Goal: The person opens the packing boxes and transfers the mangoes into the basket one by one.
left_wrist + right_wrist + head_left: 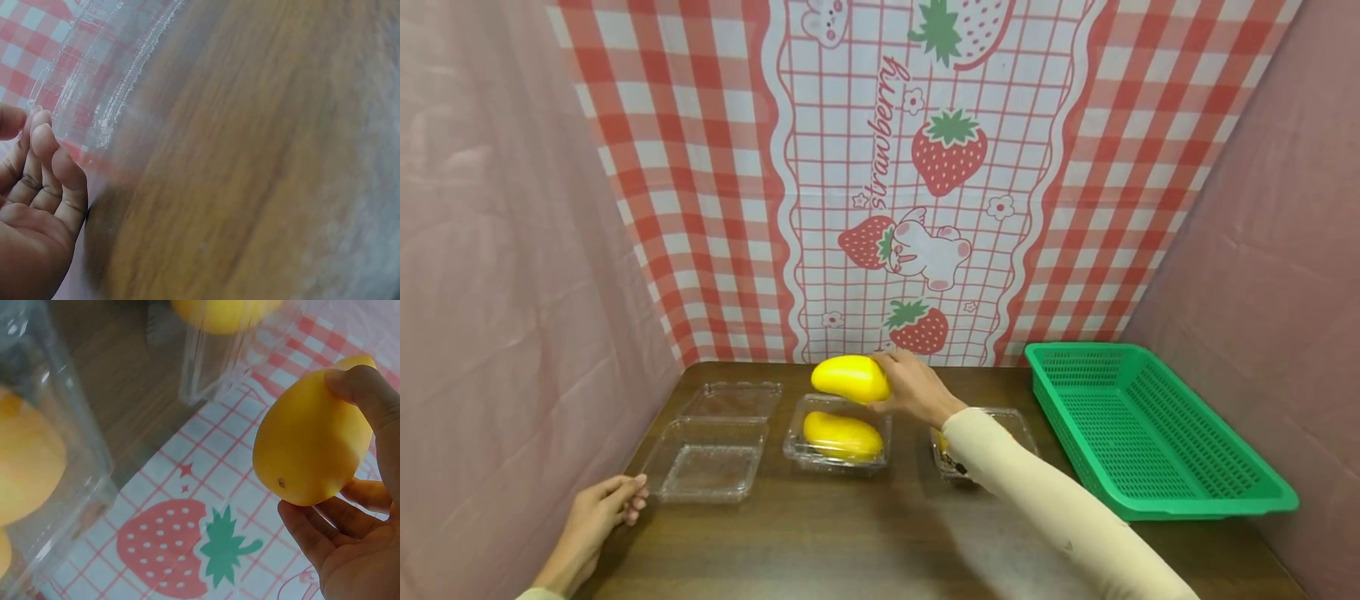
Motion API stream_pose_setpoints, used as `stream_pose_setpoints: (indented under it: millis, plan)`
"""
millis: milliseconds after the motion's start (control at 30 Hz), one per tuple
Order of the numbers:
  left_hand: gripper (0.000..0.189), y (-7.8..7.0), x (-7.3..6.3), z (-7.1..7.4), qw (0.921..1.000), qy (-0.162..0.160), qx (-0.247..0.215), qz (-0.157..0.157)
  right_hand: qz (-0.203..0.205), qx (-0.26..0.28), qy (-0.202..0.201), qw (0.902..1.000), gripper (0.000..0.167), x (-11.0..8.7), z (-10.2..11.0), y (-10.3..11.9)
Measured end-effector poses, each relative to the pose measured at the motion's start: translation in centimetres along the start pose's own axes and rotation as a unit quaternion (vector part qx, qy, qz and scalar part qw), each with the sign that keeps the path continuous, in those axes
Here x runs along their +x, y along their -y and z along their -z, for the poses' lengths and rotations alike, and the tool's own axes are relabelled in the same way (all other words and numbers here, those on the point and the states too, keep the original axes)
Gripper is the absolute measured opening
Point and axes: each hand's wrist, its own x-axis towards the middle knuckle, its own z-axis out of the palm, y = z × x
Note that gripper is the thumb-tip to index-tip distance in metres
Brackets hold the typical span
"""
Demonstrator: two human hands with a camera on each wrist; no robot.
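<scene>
My right hand (913, 387) grips a yellow mango (848, 378) above the middle clear plastic container. In the right wrist view the thumb lies on one side of this mango (309, 437) and the fingers on the other. Another mango (842, 437) lies in the middle container (801, 450). At the left, my left hand (598, 517) pinches the near left corner of an opened clear container (707, 483) between thumb and fingertips. This container holds nothing, and its lid (733, 402) is folded back. The left wrist view shows the fingertips at its thin rim (94, 81).
A third clear container (1015, 429), with something yellow inside, is partly hidden behind the right sleeve (1045, 500). A green plastic basket (1075, 442) stands on the right of the wooden table (820, 542). A strawberry-print cloth (887, 167) hangs behind, with pink cloth at both sides.
</scene>
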Motion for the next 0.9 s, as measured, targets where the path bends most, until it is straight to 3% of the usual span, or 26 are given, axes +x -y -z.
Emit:
stream_pose_setpoints:
  millis: [300, 733, 900]
  plan:
    - [0.032, 0.3, 0.0, -0.1, 0.9999, 0.001, -0.016, 0.005, -0.044, 0.008, -0.006, 0.999, 0.083, -1.9, 1.0, -2.6]
    - [0.036, 0.0, -0.1, 0.2, 0.9992, 0.015, 0.023, 0.031, -0.097, 0.007, -0.011, 0.9952, 0.078, -4.3, 2.4, -6.0]
    - [0.034, 0.1, 0.1, 0.3, 0.9995, 0.012, 0.015, 0.027, -0.117, 0.005, -0.022, 0.9929, 0.076, -5.1, 3.1, -7.0]
